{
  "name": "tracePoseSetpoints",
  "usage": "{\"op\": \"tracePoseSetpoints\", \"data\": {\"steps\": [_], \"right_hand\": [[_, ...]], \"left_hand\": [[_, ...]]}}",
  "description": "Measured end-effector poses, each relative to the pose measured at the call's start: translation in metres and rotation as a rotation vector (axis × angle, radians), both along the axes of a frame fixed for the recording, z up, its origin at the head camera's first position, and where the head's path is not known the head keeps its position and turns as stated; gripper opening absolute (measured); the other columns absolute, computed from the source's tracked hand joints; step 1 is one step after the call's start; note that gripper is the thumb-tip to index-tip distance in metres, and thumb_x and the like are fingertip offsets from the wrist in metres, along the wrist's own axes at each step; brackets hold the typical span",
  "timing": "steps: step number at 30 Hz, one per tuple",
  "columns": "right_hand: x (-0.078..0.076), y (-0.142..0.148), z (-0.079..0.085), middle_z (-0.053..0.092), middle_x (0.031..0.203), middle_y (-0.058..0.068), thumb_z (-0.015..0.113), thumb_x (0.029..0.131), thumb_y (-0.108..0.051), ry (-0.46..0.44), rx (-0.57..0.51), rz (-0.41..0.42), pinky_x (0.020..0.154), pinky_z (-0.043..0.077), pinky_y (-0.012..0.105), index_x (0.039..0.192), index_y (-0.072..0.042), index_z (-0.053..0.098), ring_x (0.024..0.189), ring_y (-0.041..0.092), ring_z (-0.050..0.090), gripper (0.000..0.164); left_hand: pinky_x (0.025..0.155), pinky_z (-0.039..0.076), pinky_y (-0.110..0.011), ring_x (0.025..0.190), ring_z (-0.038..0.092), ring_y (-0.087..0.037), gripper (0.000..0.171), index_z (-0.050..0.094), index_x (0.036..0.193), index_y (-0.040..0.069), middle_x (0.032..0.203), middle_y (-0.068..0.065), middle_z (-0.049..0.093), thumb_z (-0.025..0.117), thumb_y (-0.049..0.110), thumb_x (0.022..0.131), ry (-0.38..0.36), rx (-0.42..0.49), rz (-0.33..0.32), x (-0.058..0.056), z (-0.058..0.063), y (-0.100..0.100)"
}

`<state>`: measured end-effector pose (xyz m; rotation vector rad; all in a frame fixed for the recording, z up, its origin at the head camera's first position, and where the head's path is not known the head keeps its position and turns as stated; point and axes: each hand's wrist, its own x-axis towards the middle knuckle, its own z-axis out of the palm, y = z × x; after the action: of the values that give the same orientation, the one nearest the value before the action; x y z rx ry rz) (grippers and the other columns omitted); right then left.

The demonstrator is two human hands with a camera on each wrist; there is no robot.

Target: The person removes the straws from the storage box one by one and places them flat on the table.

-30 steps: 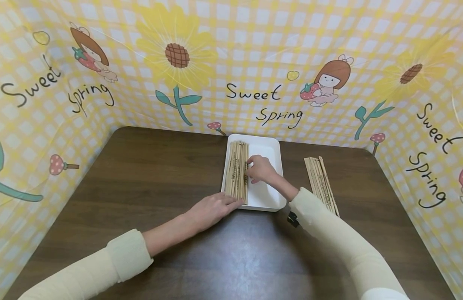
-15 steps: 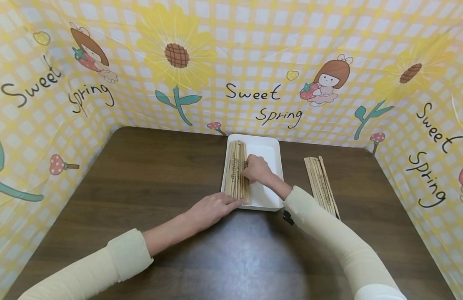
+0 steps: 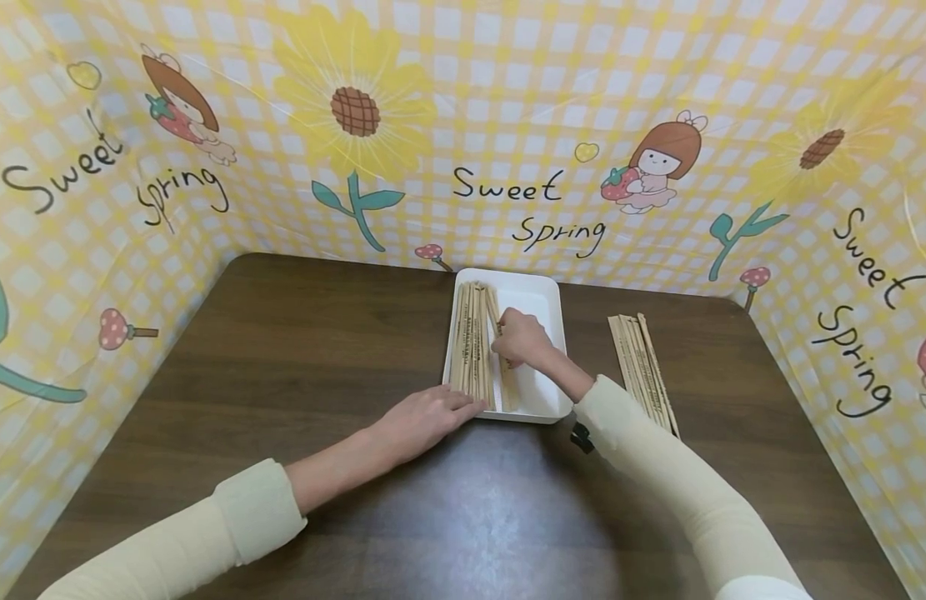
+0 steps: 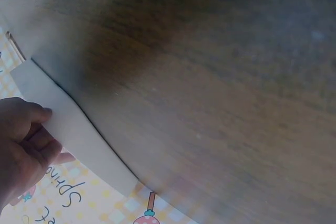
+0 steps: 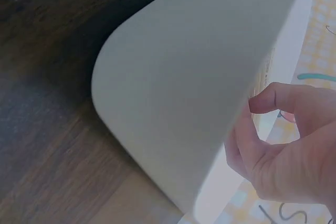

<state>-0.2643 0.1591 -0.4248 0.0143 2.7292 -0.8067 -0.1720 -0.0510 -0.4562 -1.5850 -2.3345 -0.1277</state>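
A white tray [image 3: 543, 383] holds a bundle of paper-wrapped chopsticks [image 3: 472, 350] along its left side, printed with small dark lettering. Inside the tray my right hand [image 3: 523, 337] pinches a few wrapped chopsticks [image 3: 508, 392], which stand slightly apart from the bundle with a white gap between; their middle is hidden under the fingers. In the right wrist view, thumb and index finger curl toward each other behind the tray's wall [image 5: 168, 87]. My left hand [image 3: 425, 421] rests with extended fingers at the tray's near rim, over the bundle's near ends.
A second group of wrapped chopsticks [image 3: 643, 367] lies on the brown table [image 3: 342, 333] right of the tray, partly behind my right sleeve [image 3: 658, 458]. A yellow checked cloth [image 3: 432, 125] stands around the back and sides, close behind the tray.
My right hand first reached left against the bundle, then drew a few chopsticks slightly right, opening a gap in the tray. The left hand has stayed in place.
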Motion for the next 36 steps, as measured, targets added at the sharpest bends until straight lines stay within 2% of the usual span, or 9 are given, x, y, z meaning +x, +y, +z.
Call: {"op": "tracePoseSetpoints", "data": {"steps": [4,10,18,26,31,32,36], "right_hand": [[0.004,0.010,0.007,0.064,0.090,0.016,0.062,0.091,-0.007,-0.004,-0.039,-0.013,0.054,0.058,0.030,0.135,0.004,0.047,0.058,0.021,0.068,0.048],[0.009,0.028,0.020,0.059,0.083,0.015,0.060,0.090,-0.006,0.018,-0.125,-0.027,0.059,0.059,0.031,0.134,0.003,0.048,0.063,0.024,0.069,0.047],[0.016,0.059,0.032,0.060,0.103,0.020,0.060,0.091,-0.005,0.018,-0.194,-0.093,0.063,0.060,0.032,0.135,0.001,0.048,0.082,0.029,0.067,0.046],[0.030,0.107,0.043,0.062,0.114,0.025,0.060,0.093,-0.007,0.034,-0.170,-0.111,0.073,0.060,0.045,0.142,0.003,0.043,0.073,0.029,0.068,0.053],[0.041,0.143,0.040,0.066,0.110,0.027,0.058,0.093,-0.008,0.025,-0.100,-0.121,0.069,0.060,0.043,0.143,0.004,0.043,0.066,0.026,0.068,0.054],[0.043,0.150,0.039,0.064,0.118,0.029,0.057,0.093,-0.008,0.019,-0.088,-0.123,0.068,0.060,0.043,0.144,0.005,0.042,0.064,0.025,0.068,0.054],[0.053,0.176,0.034,0.066,0.108,0.028,0.055,0.095,-0.010,-0.014,-0.033,-0.135,0.065,0.059,0.041,0.145,0.005,0.041,0.062,0.026,0.067,0.055]], "left_hand": [[0.094,0.052,-0.038,0.108,0.066,-0.023,0.041,0.065,0.127,0.002,0.121,-0.010,0.069,0.067,-0.005,0.087,0.001,0.010,0.000,0.000,0.001,0.001],[0.094,0.052,-0.039,0.109,0.065,-0.024,0.042,0.065,0.128,0.001,0.122,-0.010,0.068,0.066,-0.006,0.086,-0.003,0.021,-0.008,0.000,0.001,0.000],[0.095,0.052,-0.040,0.110,0.065,-0.023,0.044,0.063,0.130,0.001,0.123,-0.010,0.068,0.067,-0.006,0.087,-0.023,0.020,-0.012,-0.001,-0.001,0.000],[0.093,0.053,-0.040,0.109,0.066,-0.024,0.043,0.063,0.129,-0.001,0.121,-0.012,0.068,0.067,-0.007,0.087,-0.037,0.046,-0.022,0.000,-0.001,0.000],[0.094,0.052,-0.041,0.111,0.065,-0.025,0.042,0.064,0.128,-0.001,0.122,-0.013,0.068,0.067,-0.007,0.087,-0.046,0.044,-0.023,0.000,0.000,0.000],[0.094,0.052,-0.041,0.111,0.065,-0.025,0.042,0.064,0.128,-0.001,0.122,-0.013,0.068,0.067,-0.007,0.087,-0.045,0.045,-0.025,0.000,0.000,0.000],[0.094,0.053,-0.040,0.110,0.065,-0.025,0.041,0.064,0.128,-0.001,0.121,-0.013,0.068,0.068,-0.007,0.087,-0.042,0.054,-0.029,0.000,0.000,0.000]]}}
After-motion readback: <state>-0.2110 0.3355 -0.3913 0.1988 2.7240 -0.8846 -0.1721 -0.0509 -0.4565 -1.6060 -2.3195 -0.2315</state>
